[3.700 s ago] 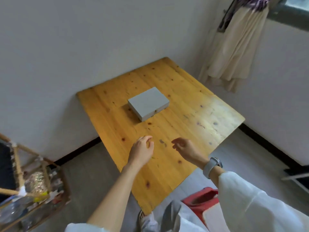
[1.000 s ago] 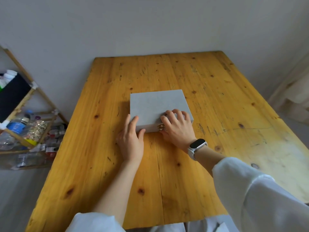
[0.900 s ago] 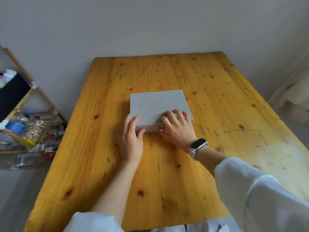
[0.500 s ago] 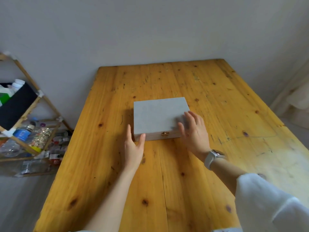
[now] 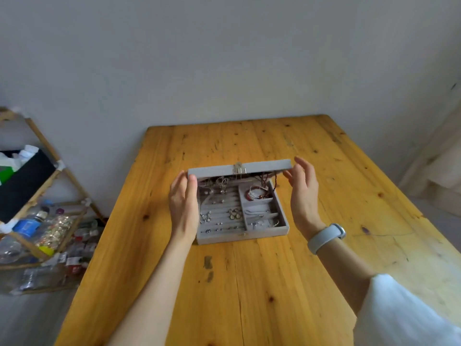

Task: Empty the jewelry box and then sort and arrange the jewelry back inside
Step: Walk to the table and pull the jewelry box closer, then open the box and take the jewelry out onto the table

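Sitting on the wooden tabletop (image 5: 249,283), the grey jewelry box (image 5: 243,229) is seen from the head camera with its lid (image 5: 239,168) raised partway. The left hand (image 5: 183,208) holds the lid's left corner, thumb on the edge and fingers behind it. The right hand (image 5: 303,188) touches the lid's right corner with nearly straight fingers; whether it pinches, I cannot tell. Inside, earrings (image 5: 234,214) lie on the ridged left section, and a red bracelet (image 5: 255,193) rests in the far right compartment. A white wristband (image 5: 326,237) circles the right wrist.
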